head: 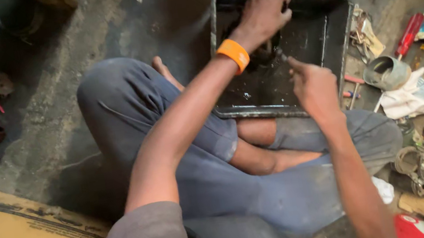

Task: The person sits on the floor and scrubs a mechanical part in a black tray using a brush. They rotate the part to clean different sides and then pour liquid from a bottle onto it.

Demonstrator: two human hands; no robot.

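Black, grimy metal tray (pixel 339 16) holds both hands, left hand (pixel 262 15) deeper.

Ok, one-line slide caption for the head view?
Seated cross-legged, left hand reaches into a dark metal tray while right hand hovers over it.

Your tray (pixel 340 21) sits on the floor in front of your crossed legs. Your left hand (pixel 262 14) reaches into it; your right hand (pixel 314 86) hovers over its near right part. Right of the tray lie a cylinder (pixel 386 73), a rag (pixel 406 98) and a screwdriver (pixel 408 35).
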